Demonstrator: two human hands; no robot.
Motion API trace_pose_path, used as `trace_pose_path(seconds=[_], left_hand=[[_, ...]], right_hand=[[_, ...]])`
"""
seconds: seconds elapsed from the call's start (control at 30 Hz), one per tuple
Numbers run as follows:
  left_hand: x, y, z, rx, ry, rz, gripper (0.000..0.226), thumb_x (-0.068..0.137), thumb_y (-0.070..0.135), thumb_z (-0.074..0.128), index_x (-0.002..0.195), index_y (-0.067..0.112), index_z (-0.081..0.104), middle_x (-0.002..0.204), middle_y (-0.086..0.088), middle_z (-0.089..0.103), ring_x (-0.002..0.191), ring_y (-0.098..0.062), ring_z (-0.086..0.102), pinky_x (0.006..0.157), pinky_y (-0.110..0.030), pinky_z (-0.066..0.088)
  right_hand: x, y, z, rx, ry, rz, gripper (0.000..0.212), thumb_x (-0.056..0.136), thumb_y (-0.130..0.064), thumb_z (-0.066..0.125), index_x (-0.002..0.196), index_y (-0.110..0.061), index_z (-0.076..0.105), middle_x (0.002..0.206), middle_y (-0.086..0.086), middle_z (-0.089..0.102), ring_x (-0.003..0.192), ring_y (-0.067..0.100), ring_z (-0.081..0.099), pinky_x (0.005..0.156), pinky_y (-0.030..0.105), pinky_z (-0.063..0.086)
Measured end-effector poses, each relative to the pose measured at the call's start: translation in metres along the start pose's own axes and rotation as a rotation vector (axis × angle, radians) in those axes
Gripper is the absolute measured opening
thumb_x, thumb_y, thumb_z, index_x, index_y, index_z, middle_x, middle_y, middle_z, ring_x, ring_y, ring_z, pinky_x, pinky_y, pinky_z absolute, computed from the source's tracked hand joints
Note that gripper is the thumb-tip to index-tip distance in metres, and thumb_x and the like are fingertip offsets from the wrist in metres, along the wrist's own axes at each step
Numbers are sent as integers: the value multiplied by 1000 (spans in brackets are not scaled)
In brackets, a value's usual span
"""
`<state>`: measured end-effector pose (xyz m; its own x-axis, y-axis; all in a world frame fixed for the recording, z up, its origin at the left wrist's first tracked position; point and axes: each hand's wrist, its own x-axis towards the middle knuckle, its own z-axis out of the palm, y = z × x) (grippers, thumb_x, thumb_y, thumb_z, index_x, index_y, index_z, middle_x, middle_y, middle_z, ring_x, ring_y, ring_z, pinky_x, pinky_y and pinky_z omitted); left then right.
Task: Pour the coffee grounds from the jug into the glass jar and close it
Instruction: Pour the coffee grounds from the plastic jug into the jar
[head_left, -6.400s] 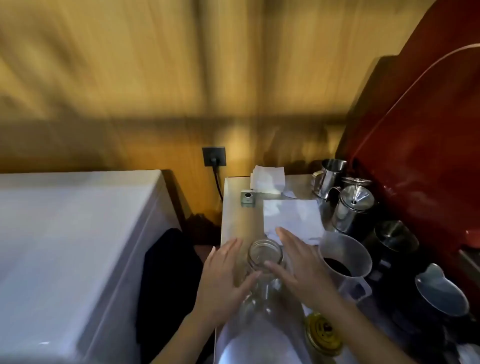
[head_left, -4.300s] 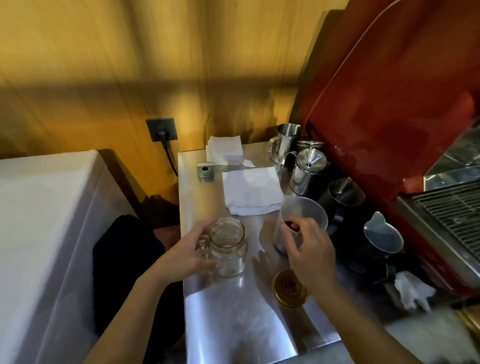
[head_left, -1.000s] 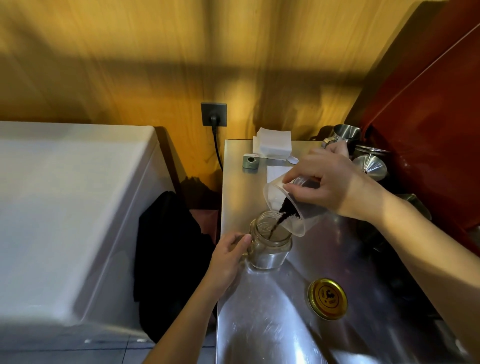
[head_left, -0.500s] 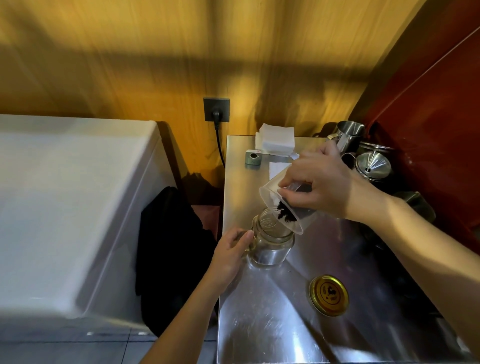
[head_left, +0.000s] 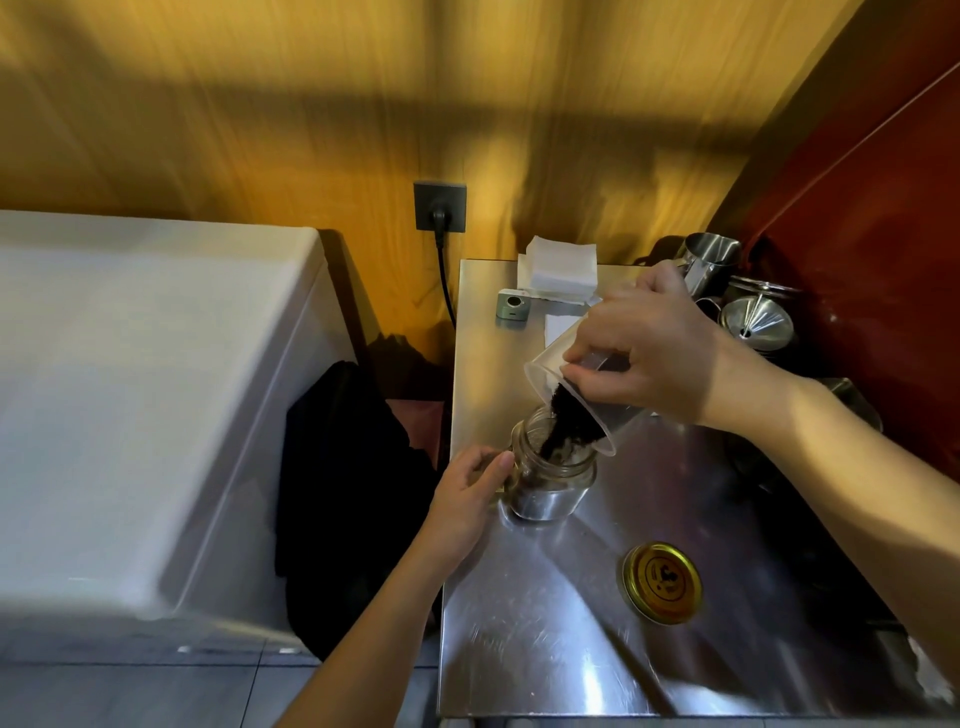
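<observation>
A glass jar (head_left: 545, 486) stands upright near the left edge of the steel counter (head_left: 545, 623). My left hand (head_left: 467, 493) grips its left side. My right hand (head_left: 649, 353) holds a clear plastic jug (head_left: 550, 369) tipped steeply over the jar's mouth. Dark coffee grounds (head_left: 569, 421) slide down the jug's lip into the jar. The gold lid (head_left: 662, 582) lies flat on the counter, to the right of the jar and nearer me.
Folded white cloths (head_left: 558, 265) and a small grey device (head_left: 511, 306) sit at the counter's back. Steel pitchers (head_left: 709, 260) and a funnel (head_left: 756, 325) crowd the right side beside a red machine (head_left: 883, 234). A white appliance (head_left: 130, 389) stands left; a dark cloth (head_left: 343, 467) hangs between.
Since half a second ago the jug has tipped further and the grounds stream into the jar again. My left hand stays on the jar; the lid has not moved.
</observation>
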<state>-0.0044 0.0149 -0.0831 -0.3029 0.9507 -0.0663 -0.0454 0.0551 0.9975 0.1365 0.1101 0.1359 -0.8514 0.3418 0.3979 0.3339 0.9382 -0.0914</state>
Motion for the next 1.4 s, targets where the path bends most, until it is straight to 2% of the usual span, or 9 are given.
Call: trace_pose_path(seconds=[0.13,0.3,0.43,0.57,0.7,0.87,1.0,1.2,1.4], left_hand=[[1,1,-1,-4,2,9,21,78,55,58,74,35,66,75,11,61,74,-3,60,70,-23,46],[1,-2,-1,-49,-14,-16,23,77,54,62,74,32,66,75,7,61,79,-13,59,75,-39,47],[1,-3,-3,-14,-8,-3,26,77,58,61,74,33,65,74,9,62,76,-9,60,71,-31,47],[1,-4,-2,-49,-16,-14,25,77,55,62,74,31,65,77,2,61,77,-13,59,72,-36,47],[1,-5,-2,-19,-11,3,25,77,58,61,74,33,65,73,10,62,74,-7,60,69,-30,46],[0,-5,-2,-25,-10,19,27,77,60,61,75,34,65,73,12,62,75,-7,60,70,-28,46],[1,-3,-1,-49,-11,14,24,77,57,63,73,34,65,71,12,61,75,-8,58,71,-32,45],[0,1,-2,-19,-22,20,25,76,58,60,72,34,64,78,0,59,76,-9,57,72,-28,44],[-2,3,-1,-55,-30,-3,23,77,54,62,73,32,65,82,-7,59,79,-17,57,76,-37,44]], right_hand=[[-1,-2,2,-12,-2,-3,23,74,-22,61,59,-5,62,53,7,59,57,22,45,65,37,20],[0,-4,2,-27,-9,4,25,74,-22,60,57,-4,61,52,9,59,56,23,47,64,38,20],[-1,-6,0,-18,-19,17,24,75,-23,60,58,-6,62,53,6,57,56,22,46,65,38,21],[-1,-8,0,-20,-17,16,23,75,-21,61,58,-5,61,53,8,58,57,21,45,66,39,23],[-1,-9,0,-38,-17,20,24,77,-21,60,59,-4,61,55,10,59,58,25,48,68,41,26],[-1,-9,0,-41,-19,28,24,76,-22,60,59,-5,61,54,9,59,57,24,48,67,38,22],[0,-10,0,-33,-27,30,24,76,-22,59,59,-5,61,54,8,58,57,23,47,69,41,26],[-1,-10,1,-28,-28,28,24,76,-23,59,59,-5,62,54,7,59,57,23,47,69,40,26],[-1,-9,1,-67,-30,-1,26,78,-24,58,59,-6,62,53,6,57,57,25,48,68,39,23]])
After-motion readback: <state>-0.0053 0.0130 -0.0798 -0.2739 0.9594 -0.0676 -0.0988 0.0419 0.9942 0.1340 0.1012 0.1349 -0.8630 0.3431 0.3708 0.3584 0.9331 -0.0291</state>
